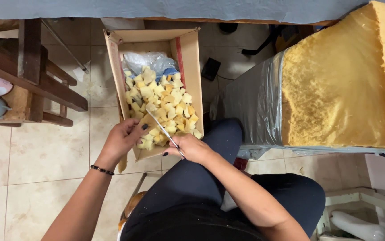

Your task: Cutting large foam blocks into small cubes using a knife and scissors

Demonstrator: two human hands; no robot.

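Both hands meet over the cardboard box [188, 58]: right hand [190, 147] clamped on a knife [163, 130], left hand [123, 138] pinching probably a foam strip [144, 121]. Foam cubes [163, 105] lie at twelve o'clock. Slice away from fingers.

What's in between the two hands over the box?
In the head view, a thin metal blade, held by the right hand, crosses the gap toward the left hand. Under it lie yellow foam cubes in the cardboard box.
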